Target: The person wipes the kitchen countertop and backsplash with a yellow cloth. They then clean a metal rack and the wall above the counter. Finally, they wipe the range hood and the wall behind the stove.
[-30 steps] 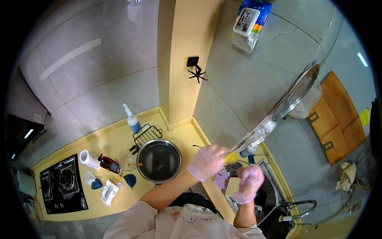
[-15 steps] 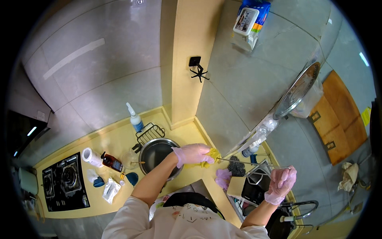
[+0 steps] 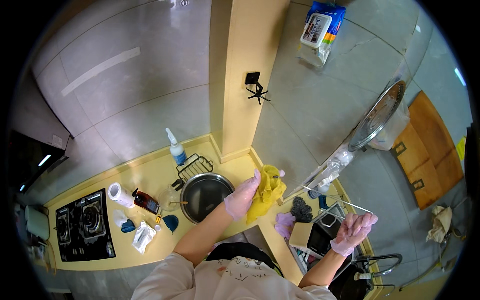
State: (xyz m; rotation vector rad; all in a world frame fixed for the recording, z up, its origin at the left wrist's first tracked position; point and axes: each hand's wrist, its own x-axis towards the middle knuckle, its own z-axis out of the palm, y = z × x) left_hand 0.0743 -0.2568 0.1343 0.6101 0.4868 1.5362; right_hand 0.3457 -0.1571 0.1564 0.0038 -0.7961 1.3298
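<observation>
Thin clear pinkish gloves cover both of my hands. My left hand (image 3: 242, 198) grips a crumpled yellow cloth (image 3: 269, 192) above the counter, right of a round metal pan (image 3: 206, 199). Out to the right, my right hand (image 3: 353, 233) is closed round one end of a thin bent metal rod piece (image 3: 344, 202). Its far end points up and left toward the wall, apart from the cloth. Whether the piece is a rack or a frame I cannot tell. Below it lie a grey scrubber (image 3: 301, 210) and a purple cloth (image 3: 285, 225).
A black wire rack (image 3: 195, 167) and a spray bottle (image 3: 177, 151) stand behind the pan. Leftward are a brown pump bottle (image 3: 145, 201), a paper roll (image 3: 121, 195) and a gas stove (image 3: 85, 225). A curved tap (image 3: 392, 264) rises at the lower right; a large metal lid (image 3: 378, 117) leans on the wall.
The yellow cloth has come off the rod's end and hangs more open in my left hand. The rod piece has swung its far end upward. The view has shifted slightly.
</observation>
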